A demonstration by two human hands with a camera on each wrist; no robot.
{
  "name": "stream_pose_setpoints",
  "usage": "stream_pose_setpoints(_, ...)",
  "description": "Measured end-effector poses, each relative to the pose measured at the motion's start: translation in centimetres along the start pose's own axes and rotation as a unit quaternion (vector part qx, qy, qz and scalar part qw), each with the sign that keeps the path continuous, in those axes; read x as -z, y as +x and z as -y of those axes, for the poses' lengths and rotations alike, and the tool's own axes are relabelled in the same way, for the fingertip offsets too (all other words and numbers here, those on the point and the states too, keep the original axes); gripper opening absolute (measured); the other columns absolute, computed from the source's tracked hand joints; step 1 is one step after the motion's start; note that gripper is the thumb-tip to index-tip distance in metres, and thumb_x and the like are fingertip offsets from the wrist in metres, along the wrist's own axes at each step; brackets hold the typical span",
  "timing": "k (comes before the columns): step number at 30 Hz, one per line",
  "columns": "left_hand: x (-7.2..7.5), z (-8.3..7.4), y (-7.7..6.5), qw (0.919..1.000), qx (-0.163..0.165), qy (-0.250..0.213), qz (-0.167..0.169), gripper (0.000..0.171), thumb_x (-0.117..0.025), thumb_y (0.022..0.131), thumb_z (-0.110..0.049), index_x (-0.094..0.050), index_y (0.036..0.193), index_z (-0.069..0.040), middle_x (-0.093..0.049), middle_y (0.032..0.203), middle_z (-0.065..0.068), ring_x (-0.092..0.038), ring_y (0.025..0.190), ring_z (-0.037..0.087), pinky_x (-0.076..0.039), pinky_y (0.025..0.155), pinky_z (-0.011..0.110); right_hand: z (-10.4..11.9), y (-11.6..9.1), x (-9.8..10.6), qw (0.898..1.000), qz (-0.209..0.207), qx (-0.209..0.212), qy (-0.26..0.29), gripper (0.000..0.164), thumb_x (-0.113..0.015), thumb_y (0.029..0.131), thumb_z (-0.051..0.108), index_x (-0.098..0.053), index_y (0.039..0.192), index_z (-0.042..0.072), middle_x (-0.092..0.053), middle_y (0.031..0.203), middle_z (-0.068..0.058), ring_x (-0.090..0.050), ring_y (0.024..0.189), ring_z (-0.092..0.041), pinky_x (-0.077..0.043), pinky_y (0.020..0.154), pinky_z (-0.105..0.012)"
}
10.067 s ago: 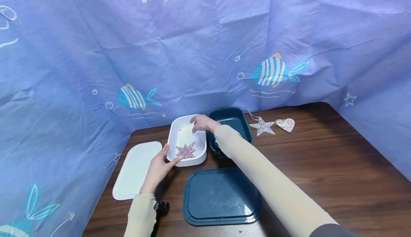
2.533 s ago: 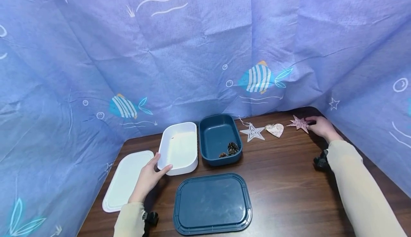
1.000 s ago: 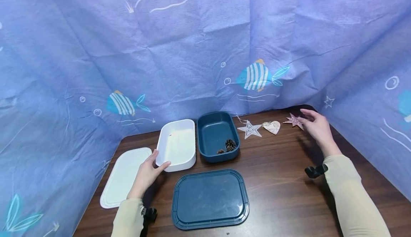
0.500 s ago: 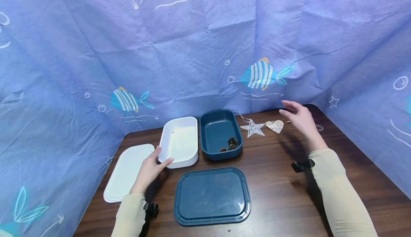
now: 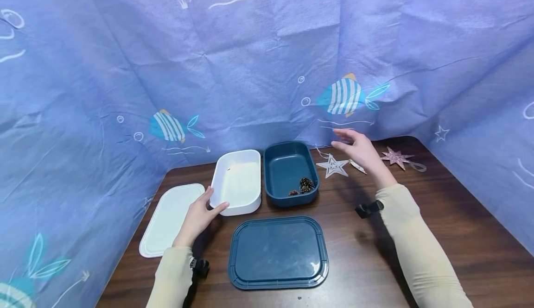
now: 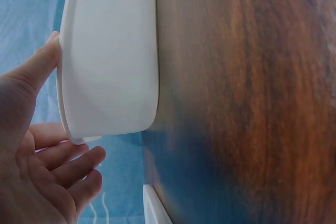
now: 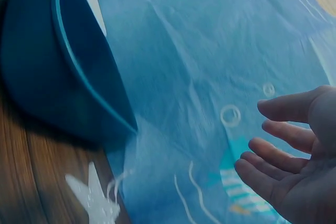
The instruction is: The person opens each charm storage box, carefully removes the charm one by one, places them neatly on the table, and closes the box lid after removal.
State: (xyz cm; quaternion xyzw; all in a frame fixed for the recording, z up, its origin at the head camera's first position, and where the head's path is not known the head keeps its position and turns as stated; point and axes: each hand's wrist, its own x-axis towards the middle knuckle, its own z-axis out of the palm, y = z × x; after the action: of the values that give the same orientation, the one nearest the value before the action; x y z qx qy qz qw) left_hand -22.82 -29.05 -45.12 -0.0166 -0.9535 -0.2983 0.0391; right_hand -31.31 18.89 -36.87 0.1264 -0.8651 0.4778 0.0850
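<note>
At the near left corner of a white plastic container [image 5: 237, 178], my left hand [image 5: 199, 215] holds the rim between thumb and forefinger; the other fingers curl loosely below it in the left wrist view. My right hand [image 5: 360, 150] is in the air, fingers spread and relaxed, with nothing in it. Beneath it lies a heart ornament [image 5: 358, 166], partly covered by the hand. Left of that is a white star ornament [image 5: 333, 166] with a string loop. A pink glittery star [image 5: 396, 158] with a ribbon lies beyond the right wrist.
A dark blue container [image 5: 290, 164] stands right of the white one, with pine cones [image 5: 306, 185] in its near right corner. A dark blue lid [image 5: 278, 252] lies in front, a white lid [image 5: 171, 220] at left. A patterned curtain [image 5: 267, 67] hangs behind the wooden table [image 5: 354, 261].
The pink star has gone from the white container to the table's far right, where my right hand let it go. That hand has since moved left over the heart. My left hand stays at the container.
</note>
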Motion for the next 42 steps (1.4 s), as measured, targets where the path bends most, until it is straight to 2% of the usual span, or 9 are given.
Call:
stream_pose_setpoints(5,-0.1,-0.2,0.2,1.0,0.0,-0.005,0.002,0.106,-0.066,0.086,-0.068,-0.03,0.156,0.002,-0.028,0.162,0.019,-0.028,0.148,0.036,-0.033,0.115,0.053,0.8,0.9,-1.7,0.999,0.046,0.008,-0.006,0.053,-0.066,0.099,0.027,-0.053,0.145,0.006,-0.055,0.144,-0.021,-0.052,0.131,-0.039,-0.046,0.103,-0.052)
stream_pose_setpoints(12,0.0,-0.2,0.2,1.0,-0.001,-0.004,0.001,0.105,-0.066,0.086,-0.068,-0.031,0.155,0.003,-0.028,0.162,0.019,-0.029,0.148,0.037,-0.033,0.115,0.053,1.8,1.5,-4.7,0.993,0.114,0.031,-0.005,0.05,-0.067,0.098,0.023,-0.055,0.143,0.004,-0.059,0.139,-0.02,-0.055,0.128,-0.037,-0.045,0.105,-0.052)
stream_pose_setpoints(16,-0.1,-0.1,0.2,1.0,0.001,-0.005,-0.001,0.106,-0.066,0.085,-0.069,-0.031,0.155,0.003,-0.029,0.162,0.019,-0.029,0.148,0.036,-0.033,0.115,0.053,2.1,1.9,-6.5,0.986,0.154,0.051,-0.025,0.049,-0.067,0.098,0.021,-0.056,0.142,0.003,-0.06,0.139,-0.018,-0.055,0.128,-0.036,-0.045,0.105,-0.051)
stream_pose_setpoints(25,-0.6,0.0,0.1,0.9999,0.004,-0.011,0.005,0.105,-0.067,0.086,-0.067,-0.03,0.156,0.002,-0.027,0.162,0.018,-0.028,0.148,0.036,-0.033,0.116,0.052,2.0,1.7,-9.3,0.967,0.245,0.041,-0.051,0.05,-0.066,0.099,0.023,-0.055,0.143,0.003,-0.059,0.138,-0.02,-0.055,0.128,-0.034,-0.047,0.104,-0.049)
stream_pose_setpoints(36,-0.3,-0.1,0.2,1.0,0.006,-0.005,0.006,0.106,-0.066,0.085,-0.068,-0.03,0.155,0.002,-0.027,0.162,0.018,-0.028,0.148,0.036,-0.032,0.116,0.052,1.8,1.6,-11.3,0.939,0.331,0.043,-0.08,0.051,-0.067,0.096,0.015,-0.054,0.143,0.0,-0.059,0.138,-0.022,-0.055,0.13,-0.035,-0.046,0.106,-0.049)
stream_pose_setpoints(42,0.0,0.1,0.1,0.9999,0.006,-0.008,0.003,0.107,-0.066,0.085,-0.069,-0.03,0.156,0.002,-0.027,0.163,0.018,-0.027,0.149,0.036,-0.032,0.116,0.052,1.4,1.7,-12.1,0.908,0.4,0.057,-0.107,0.051,-0.063,0.089,0.001,-0.057,0.14,-0.001,-0.063,0.134,-0.019,-0.058,0.126,-0.031,-0.049,0.103,-0.044)
